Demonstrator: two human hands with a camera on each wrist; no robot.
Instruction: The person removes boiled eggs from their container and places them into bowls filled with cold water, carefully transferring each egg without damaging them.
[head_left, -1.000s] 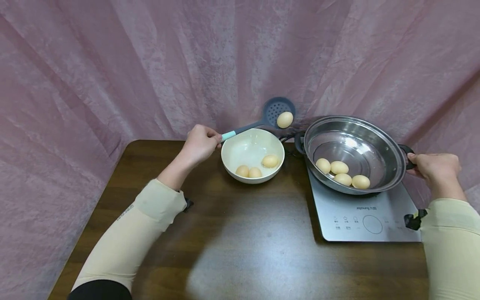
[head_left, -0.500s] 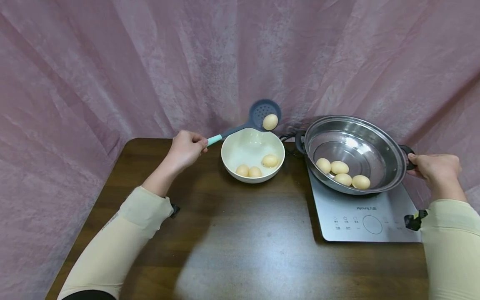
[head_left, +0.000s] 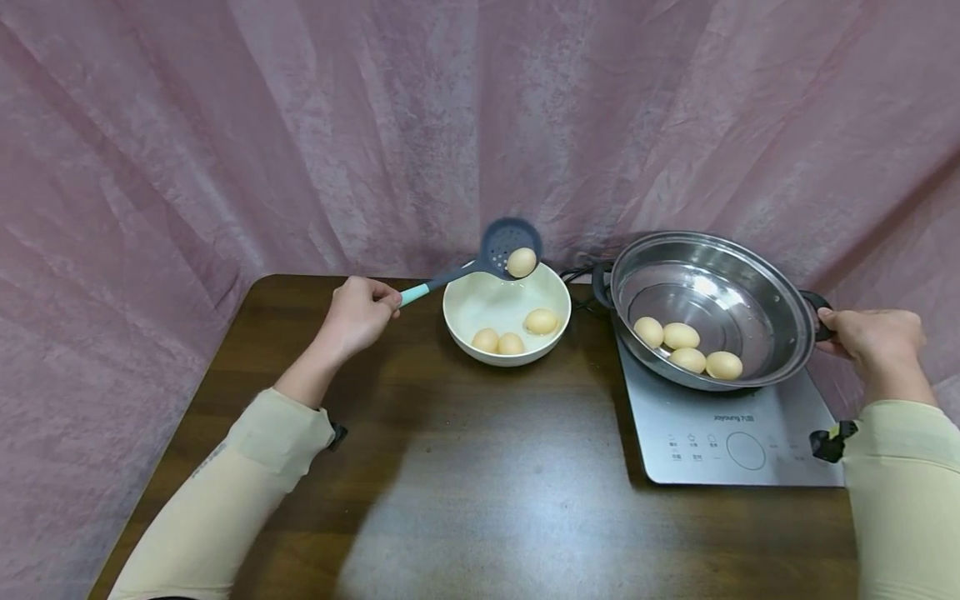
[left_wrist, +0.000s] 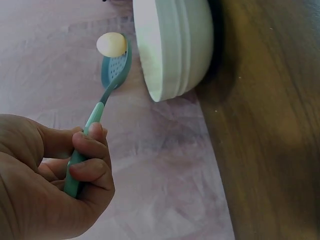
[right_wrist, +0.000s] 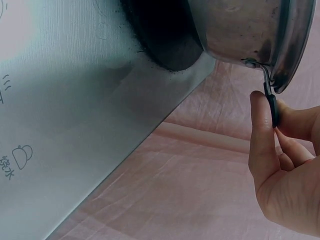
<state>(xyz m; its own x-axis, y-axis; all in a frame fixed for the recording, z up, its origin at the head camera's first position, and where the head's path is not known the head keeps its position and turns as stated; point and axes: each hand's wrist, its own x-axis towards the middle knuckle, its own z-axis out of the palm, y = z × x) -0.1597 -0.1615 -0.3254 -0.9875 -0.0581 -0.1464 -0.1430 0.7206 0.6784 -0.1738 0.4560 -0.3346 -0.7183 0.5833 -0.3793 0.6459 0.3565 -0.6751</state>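
My left hand [head_left: 358, 315] grips the mint handle of a grey slotted skimmer [head_left: 497, 242]. One egg [head_left: 521, 262] lies in the skimmer's head, which hangs over the back rim of a cream bowl [head_left: 459, 310]. Inside that bowl sit three eggs [head_left: 541, 322]. With thumb and fingers, my right hand [head_left: 877, 342] pinches the black side handle [right_wrist: 273, 111] of a steel pot [head_left: 787, 367]. The pot is tilted, and several eggs [head_left: 681, 336] have gathered at its front left. In the left wrist view the skimmer's egg [left_wrist: 111, 44] shows beside the bowl's outer wall.
A silver induction cooker [head_left: 675, 467] lies under the pot at the right. Dark cables [head_left: 577, 273] run behind, between bowl and pot. The wooden table [head_left: 480, 500] ends at a pink curtain [head_left: 375, 125] at the back and left.
My left hand has moved left and down toward me, carrying the skimmer and its egg from behind the bowl's right side to above its back rim. The right hand and pot stay nearly still.
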